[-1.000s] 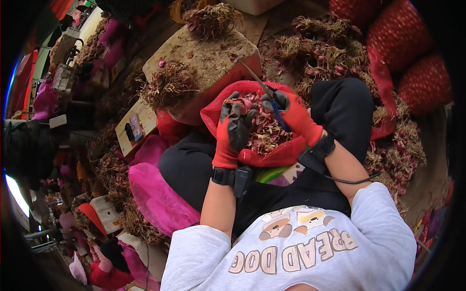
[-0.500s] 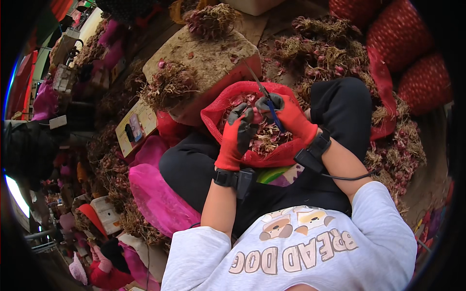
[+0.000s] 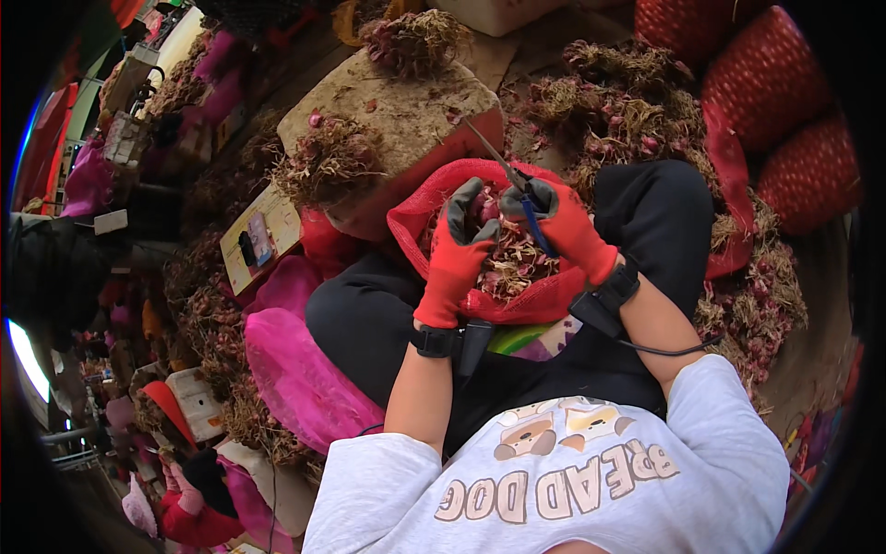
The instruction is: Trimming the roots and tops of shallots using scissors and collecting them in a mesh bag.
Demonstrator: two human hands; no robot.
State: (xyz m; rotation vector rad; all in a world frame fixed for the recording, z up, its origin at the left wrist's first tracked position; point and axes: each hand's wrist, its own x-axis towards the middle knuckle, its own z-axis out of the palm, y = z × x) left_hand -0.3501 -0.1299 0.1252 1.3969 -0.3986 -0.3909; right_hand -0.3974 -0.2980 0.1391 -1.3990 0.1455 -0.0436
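Observation:
My right hand [image 3: 574,231], in a red and dark grey work glove, grips scissors [image 3: 496,155] with blue handles. Their long blades point up and to the left, over the far rim of a red mesh bag [image 3: 406,222]. My left hand [image 3: 452,263], gloved alike, hovers over the bag's mouth with thumb and fingers apart. Reddish shallots [image 3: 487,205] show between the two hands; none is plainly gripped by the left. Inside the bag lie more shallots and dry trimmings [image 3: 512,268]. The bag sits between my folded legs.
Ahead stands a dirt-covered block [image 3: 406,97] bearing bunches of dried shallots [image 3: 332,162]. More bunches [image 3: 637,111] are heaped at right, by full red mesh sacks [image 3: 766,78]. Left are a board [image 3: 235,263] with a phone [image 3: 259,238] and a pink mesh bag [image 3: 300,379].
My left hand's fingers have spread from a closer pinch near the scissors. The right hand keeps hold of the scissors and has shifted slightly. The whole view has moved a little.

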